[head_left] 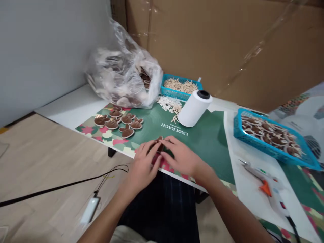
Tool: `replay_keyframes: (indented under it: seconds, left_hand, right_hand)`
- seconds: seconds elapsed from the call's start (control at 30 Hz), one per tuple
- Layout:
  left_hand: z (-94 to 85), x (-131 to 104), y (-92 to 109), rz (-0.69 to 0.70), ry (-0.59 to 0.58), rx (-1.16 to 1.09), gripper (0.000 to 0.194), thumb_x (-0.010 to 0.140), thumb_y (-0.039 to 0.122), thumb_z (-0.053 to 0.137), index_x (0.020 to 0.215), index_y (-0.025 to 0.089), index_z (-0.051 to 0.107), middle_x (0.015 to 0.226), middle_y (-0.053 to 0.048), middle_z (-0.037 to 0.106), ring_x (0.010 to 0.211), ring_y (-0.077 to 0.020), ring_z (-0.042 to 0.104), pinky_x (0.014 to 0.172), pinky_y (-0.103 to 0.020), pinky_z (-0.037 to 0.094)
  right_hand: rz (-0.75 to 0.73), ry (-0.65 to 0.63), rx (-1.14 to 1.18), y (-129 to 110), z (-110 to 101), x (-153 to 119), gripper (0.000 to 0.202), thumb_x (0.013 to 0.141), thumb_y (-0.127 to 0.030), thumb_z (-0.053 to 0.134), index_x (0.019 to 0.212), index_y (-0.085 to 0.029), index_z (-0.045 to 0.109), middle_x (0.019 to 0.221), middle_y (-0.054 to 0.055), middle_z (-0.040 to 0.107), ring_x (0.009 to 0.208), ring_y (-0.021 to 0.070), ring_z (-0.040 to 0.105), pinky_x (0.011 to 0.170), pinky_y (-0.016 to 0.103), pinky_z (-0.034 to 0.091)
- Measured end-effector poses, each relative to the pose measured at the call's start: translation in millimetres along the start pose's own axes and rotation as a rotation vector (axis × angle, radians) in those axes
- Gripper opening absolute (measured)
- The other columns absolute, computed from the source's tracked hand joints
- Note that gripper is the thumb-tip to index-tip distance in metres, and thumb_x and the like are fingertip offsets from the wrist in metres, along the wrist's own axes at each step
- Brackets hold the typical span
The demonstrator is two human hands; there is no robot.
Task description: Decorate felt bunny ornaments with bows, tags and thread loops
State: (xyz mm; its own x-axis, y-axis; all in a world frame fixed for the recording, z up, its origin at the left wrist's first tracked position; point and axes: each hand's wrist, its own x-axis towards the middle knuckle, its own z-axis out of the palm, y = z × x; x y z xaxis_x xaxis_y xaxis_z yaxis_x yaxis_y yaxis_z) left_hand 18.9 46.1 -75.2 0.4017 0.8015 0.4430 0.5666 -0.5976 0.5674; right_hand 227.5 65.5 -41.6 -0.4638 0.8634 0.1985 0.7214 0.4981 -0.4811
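Note:
A brown plush piece (159, 147), shaped like a bunny head with a pale edge, lies at the front edge of the green printed sheet, partly hidden by my fingers. My left hand (144, 163) has its fingers bent around the left side of it. From the right, the thumb and fingers of my right hand (182, 157) close on the same piece. Several similar brown bunny-head pieces (126, 131) lie to the left of my hands. Beyond my hands, a white cone of thread (194, 108) stands tilted beside small white and beige bits (169, 104).
Behind stand a clear plastic bag (121, 81) of pieces and a blue basket (177, 92) of beige strips. A blue basket (268, 148) of brown pieces sits right, with a glue gun (268, 189) nearer me. A cardboard wall (217, 44) closes off the back.

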Motion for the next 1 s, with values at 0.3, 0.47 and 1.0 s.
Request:
replay_keyframes:
  seconds: [0.3,0.47,1.0]
  left_hand:
    - [13.2,28,-12,0.010,-0.043,0.059,0.017,0.102,0.021,0.055,0.117,0.020,0.064,0.127,-0.010,0.069,0.114,-0.0273,0.065,0.099,-0.047,0.054]
    - [15.7,64,-16,0.035,-0.196,-0.017,0.018,0.104,0.028,0.053,0.117,0.023,0.064,0.124,-0.007,0.071,0.111,-0.0260,0.066,0.098,-0.045,0.053]
    - [27.5,91,-27,0.089,-0.248,-0.164,0.020,0.107,0.036,0.053,0.116,0.025,0.066,0.120,-0.007,0.068,0.112,-0.0233,0.064,0.098,-0.041,0.053]
  right_hand:
    - [0.192,0.730,-0.077,113,-89,36,0.080,0.084,-0.056,0.074,0.153,-0.024,0.048,0.152,0.020,0.055,0.137,0.0422,0.056,0.100,0.062,0.058]
    - [0.229,0.764,-0.046,143,-93,34,0.072,0.081,-0.049,0.073,0.144,-0.022,0.053,0.144,0.017,0.064,0.122,0.0369,0.066,0.094,0.056,0.062]
    - [0.125,0.095,-0.618,130,-121,149,0.025,0.074,-0.043,0.086,0.072,-0.021,0.072,0.071,0.007,0.071,0.099,0.0369,0.074,0.119,0.073,0.028]
